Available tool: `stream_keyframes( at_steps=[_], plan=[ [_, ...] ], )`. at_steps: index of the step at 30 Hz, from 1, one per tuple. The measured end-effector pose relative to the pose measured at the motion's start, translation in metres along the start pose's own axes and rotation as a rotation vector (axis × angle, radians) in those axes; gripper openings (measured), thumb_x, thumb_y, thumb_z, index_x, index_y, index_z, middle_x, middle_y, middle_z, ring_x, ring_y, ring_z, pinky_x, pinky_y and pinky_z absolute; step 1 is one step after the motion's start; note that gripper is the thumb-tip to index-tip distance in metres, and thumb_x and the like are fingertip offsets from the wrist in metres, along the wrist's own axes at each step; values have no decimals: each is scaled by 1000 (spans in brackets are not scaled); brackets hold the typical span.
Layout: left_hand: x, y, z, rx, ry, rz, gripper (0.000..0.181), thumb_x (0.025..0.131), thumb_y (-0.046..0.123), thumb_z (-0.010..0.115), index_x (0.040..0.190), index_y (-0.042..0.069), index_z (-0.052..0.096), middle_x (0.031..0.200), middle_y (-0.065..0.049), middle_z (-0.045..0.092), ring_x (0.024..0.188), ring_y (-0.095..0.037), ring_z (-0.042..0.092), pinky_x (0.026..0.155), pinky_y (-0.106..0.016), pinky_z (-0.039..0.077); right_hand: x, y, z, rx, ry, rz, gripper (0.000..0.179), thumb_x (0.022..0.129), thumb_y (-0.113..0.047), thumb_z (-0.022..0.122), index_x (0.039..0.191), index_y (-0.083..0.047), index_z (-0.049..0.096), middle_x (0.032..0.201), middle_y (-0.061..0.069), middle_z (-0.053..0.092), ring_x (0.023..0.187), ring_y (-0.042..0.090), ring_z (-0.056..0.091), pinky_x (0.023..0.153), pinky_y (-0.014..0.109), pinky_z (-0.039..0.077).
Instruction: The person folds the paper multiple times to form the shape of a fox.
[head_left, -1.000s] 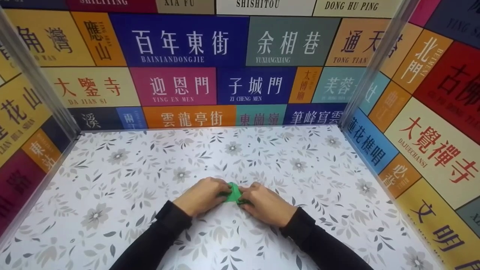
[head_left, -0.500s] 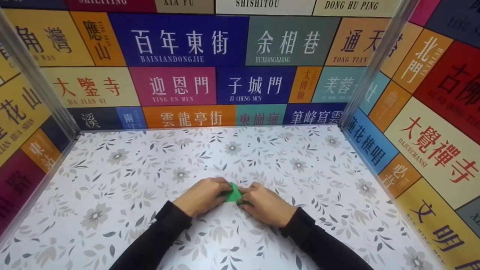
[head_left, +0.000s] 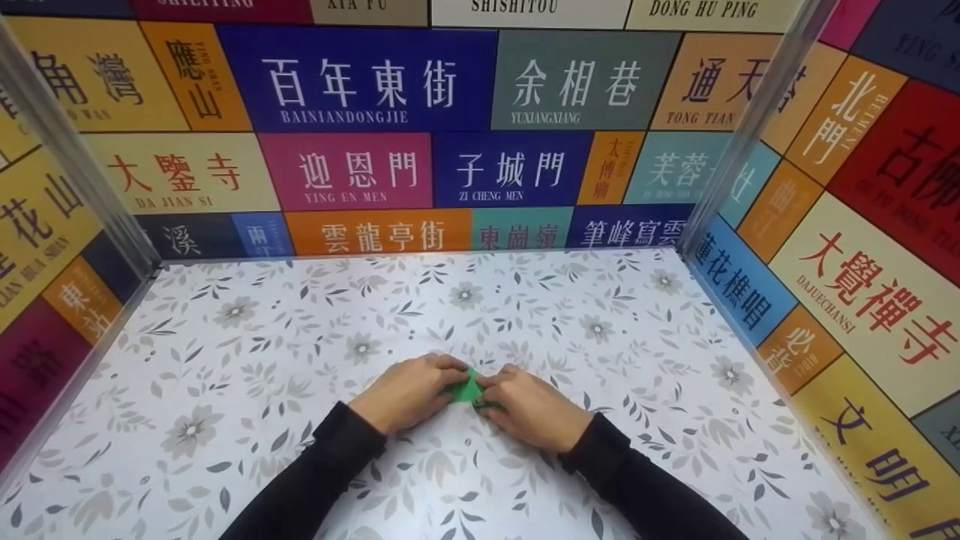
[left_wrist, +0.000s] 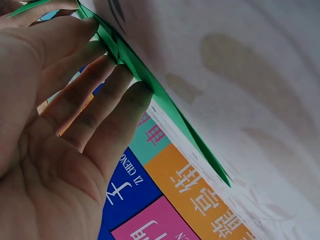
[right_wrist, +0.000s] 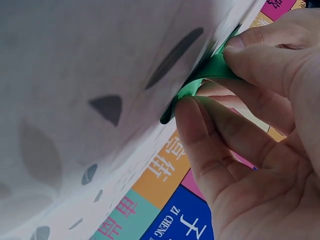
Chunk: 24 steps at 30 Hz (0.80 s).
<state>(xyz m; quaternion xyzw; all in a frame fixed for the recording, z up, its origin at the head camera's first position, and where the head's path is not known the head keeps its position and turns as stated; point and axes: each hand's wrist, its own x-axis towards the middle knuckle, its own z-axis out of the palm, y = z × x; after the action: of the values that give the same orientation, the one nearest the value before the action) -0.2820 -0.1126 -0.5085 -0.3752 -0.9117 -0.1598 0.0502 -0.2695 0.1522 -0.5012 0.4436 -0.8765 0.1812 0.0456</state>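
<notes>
A small piece of folded green paper [head_left: 466,391] lies on the flower-patterned table, partly covered by fingers of both hands. My left hand [head_left: 411,391] is at its left side. In the left wrist view, nearly straight fingers [left_wrist: 117,87] rest their tips along the flat green paper [left_wrist: 172,112]. From the right, my right hand [head_left: 531,405] pinches the paper. In the right wrist view a curved flap of the green paper [right_wrist: 216,67] rises off the table, held between thumb and fingers [right_wrist: 192,117]. Parts of the folds are hidden under the hands.
The white table [head_left: 247,360] carries a grey leaf and flower print. Upright panels with coloured name blocks close it in at the back [head_left: 360,82], the left [head_left: 45,225] and the right [head_left: 862,262]. Black sleeves [head_left: 300,480] cover both forearms.
My left fingers have shifted slightly at the paper's upper left edge. The visible part of the green paper now looks more like a plain triangle. The right hand stays almost still.
</notes>
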Motion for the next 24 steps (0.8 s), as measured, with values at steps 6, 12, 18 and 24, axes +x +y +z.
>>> stream_keyframes(
  at_steps=[6, 12, 18, 24],
  plan=[
    [1, 2, 1, -2, 6, -24, 35, 108, 14, 81, 142, 9, 83, 151, -10, 79, 138, -33, 77, 116, -51, 65, -1, 2, 1, 19, -1, -10, 14, 104, -6, 83, 116, -6, 90, 140, 22, 84, 109, 33, 79, 99, 43, 70],
    [2, 3, 2, -15, 2, -32, 35, 108, 15, 81, 143, 9, 82, 152, -10, 79, 139, -33, 77, 117, -51, 65, -1, 3, -1, 25, -5, -17, 17, 101, -4, 84, 117, -6, 90, 142, 23, 82, 108, 32, 80, 99, 44, 71],
    [2, 3, 3, 0, -3, -30, 35, 109, 16, 81, 142, 9, 82, 150, -9, 80, 138, -32, 77, 117, -51, 65, -1, 2, -1, 6, -20, -16, 18, 102, -6, 83, 119, -7, 90, 144, 22, 82, 110, 32, 79, 101, 44, 70],
    [2, 4, 2, 2, -10, -40, 34, 109, 16, 80, 142, 9, 82, 150, -10, 80, 139, -33, 77, 118, -52, 64, -2, 2, -1, -3, -31, -5, 19, 103, -8, 83, 120, -9, 90, 146, 22, 81, 112, 32, 78, 102, 44, 70]
  ],
)
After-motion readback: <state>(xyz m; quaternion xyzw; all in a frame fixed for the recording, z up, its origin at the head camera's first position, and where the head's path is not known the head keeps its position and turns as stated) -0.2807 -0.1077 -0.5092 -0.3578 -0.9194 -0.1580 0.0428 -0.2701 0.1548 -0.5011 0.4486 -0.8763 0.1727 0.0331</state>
